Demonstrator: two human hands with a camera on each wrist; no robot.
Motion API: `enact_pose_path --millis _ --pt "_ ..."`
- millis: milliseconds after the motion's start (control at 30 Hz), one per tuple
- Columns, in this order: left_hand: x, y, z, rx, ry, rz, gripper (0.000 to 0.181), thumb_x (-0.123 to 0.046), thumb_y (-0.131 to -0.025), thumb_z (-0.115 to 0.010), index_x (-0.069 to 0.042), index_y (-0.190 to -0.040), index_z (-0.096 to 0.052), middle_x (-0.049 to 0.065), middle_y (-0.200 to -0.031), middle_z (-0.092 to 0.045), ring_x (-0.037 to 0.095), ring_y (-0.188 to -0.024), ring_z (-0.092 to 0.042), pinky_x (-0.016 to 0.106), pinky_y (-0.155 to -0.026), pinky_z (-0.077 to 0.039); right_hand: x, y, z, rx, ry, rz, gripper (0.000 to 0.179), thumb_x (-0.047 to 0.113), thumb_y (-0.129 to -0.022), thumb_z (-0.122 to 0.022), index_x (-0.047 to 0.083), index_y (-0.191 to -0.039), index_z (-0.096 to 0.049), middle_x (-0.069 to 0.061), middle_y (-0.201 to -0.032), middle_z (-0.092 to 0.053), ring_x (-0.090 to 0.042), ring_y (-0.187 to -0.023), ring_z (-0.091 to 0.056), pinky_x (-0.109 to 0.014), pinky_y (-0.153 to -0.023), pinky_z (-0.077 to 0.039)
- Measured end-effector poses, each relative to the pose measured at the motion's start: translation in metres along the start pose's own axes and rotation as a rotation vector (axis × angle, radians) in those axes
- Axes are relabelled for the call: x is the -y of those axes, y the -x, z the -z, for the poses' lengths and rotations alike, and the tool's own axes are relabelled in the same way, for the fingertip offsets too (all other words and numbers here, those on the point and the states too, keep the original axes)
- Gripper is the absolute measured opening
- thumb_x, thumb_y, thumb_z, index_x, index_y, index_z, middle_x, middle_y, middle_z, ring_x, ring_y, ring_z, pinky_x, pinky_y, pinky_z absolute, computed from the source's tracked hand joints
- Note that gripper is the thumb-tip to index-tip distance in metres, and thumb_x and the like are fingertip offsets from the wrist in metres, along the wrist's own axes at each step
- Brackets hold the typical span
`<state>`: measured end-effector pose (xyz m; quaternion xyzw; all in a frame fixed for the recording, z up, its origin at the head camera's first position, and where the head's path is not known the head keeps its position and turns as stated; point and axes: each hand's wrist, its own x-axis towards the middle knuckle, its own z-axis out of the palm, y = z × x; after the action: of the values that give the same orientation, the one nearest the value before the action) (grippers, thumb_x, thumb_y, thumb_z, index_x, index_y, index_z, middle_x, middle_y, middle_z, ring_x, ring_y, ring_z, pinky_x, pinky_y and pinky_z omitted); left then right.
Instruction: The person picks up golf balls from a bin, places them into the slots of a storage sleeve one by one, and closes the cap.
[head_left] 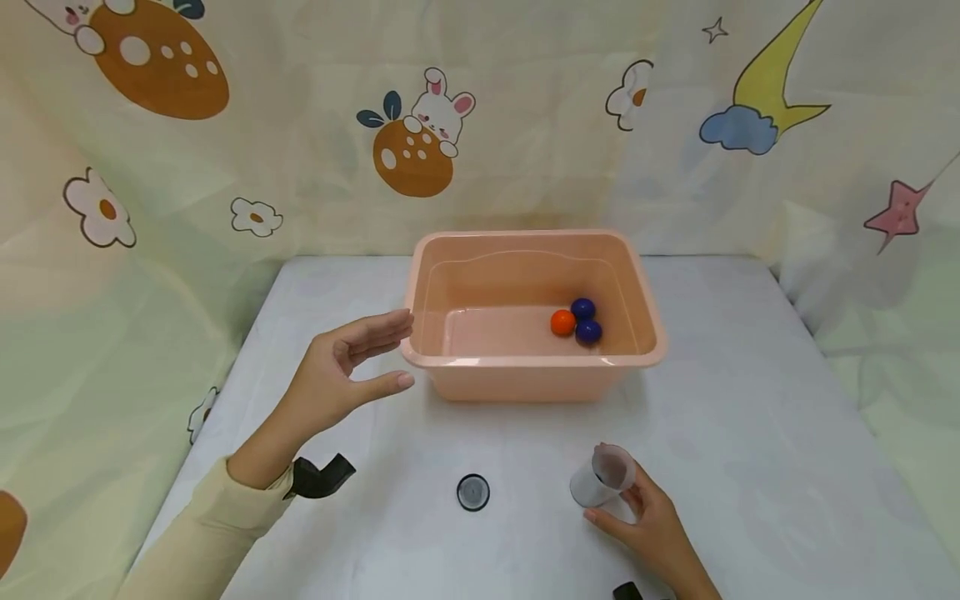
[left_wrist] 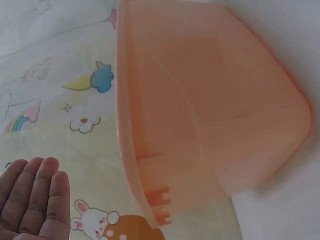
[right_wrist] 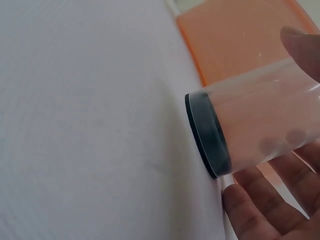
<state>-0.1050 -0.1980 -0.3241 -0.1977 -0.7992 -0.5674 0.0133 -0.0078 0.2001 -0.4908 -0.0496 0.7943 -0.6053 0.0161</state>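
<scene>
My right hand [head_left: 648, 521] is curled round a clear plastic canister [head_left: 592, 487] with an open mouth at its top. In the right wrist view, the canister [right_wrist: 270, 115] has a black base [right_wrist: 209, 135] close to the table, and fingers [right_wrist: 255, 197] lie along its side. On the table to its left is a round, dark-rimmed lid [head_left: 473, 492]. My left hand [head_left: 337, 367] hovers beside the left rim of a peach plastic basin [head_left: 517, 383], its fingers extended and thumb apart, holding nothing. The left wrist view shows those straight fingers [left_wrist: 37, 200] near the basin [left_wrist: 200, 100].
Inside the basin, an orange ball [head_left: 562, 322] and two dark blue balls [head_left: 583, 309] sit together right of the middle. A white cloth covers the table [head_left: 750, 417]. Curtains [head_left: 525, 125] printed with cartoons hang behind and at both sides.
</scene>
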Motion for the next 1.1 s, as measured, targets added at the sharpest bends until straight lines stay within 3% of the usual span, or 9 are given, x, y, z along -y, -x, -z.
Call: enact_pose_path --millis 300,567,967,1100 --pt "-0.016 -0.040 0.008 0.070 -0.011 0.045 0.064 0.003 -0.088 -0.087 0.000 -0.148 -0.063 0.012 -0.147 -0.068 0.025 -0.133 -0.066 0.029 -0.111 -0.053 -0.002 -0.001 -0.004 -0.019 0.013 -0.001 0.073 0.000 -0.083 -0.092 -0.008 -0.147 -0.057 -0.026 -0.149 -0.060 0.017 -0.127 -0.050 -0.004 -0.105 -0.041" --pt "-0.022 -0.075 0.007 0.144 -0.085 0.100 0.063 -0.006 -0.090 -0.088 -0.001 -0.148 -0.064 0.009 -0.149 -0.067 0.025 -0.136 -0.064 0.031 -0.113 -0.052 -0.005 0.000 -0.005 -0.038 0.026 0.036 0.065 0.000 -0.083 -0.092 -0.004 -0.142 -0.063 0.021 -0.137 -0.062 0.014 -0.125 -0.054 -0.004 -0.104 -0.042" --pt "-0.028 -0.115 0.004 0.280 -0.152 0.123 0.068 -0.013 -0.091 -0.089 -0.003 -0.152 -0.061 0.012 -0.152 -0.064 0.029 -0.141 -0.061 0.037 -0.118 -0.049 -0.006 0.001 -0.006 -0.038 0.020 0.055 0.061 -0.001 -0.083 -0.091 -0.005 -0.138 -0.064 0.026 -0.135 -0.063 0.014 -0.125 -0.055 -0.004 -0.104 -0.042" --pt "-0.028 -0.127 0.003 0.325 -0.158 0.125 0.070 -0.013 -0.091 -0.090 -0.003 -0.153 -0.060 0.011 -0.153 -0.063 0.028 -0.142 -0.060 0.036 -0.118 -0.049 -0.005 0.001 -0.007 -0.046 0.031 0.048 0.062 0.000 -0.083 -0.091 -0.005 -0.138 -0.064 0.017 -0.137 -0.065 0.014 -0.125 -0.054 -0.004 -0.104 -0.042"
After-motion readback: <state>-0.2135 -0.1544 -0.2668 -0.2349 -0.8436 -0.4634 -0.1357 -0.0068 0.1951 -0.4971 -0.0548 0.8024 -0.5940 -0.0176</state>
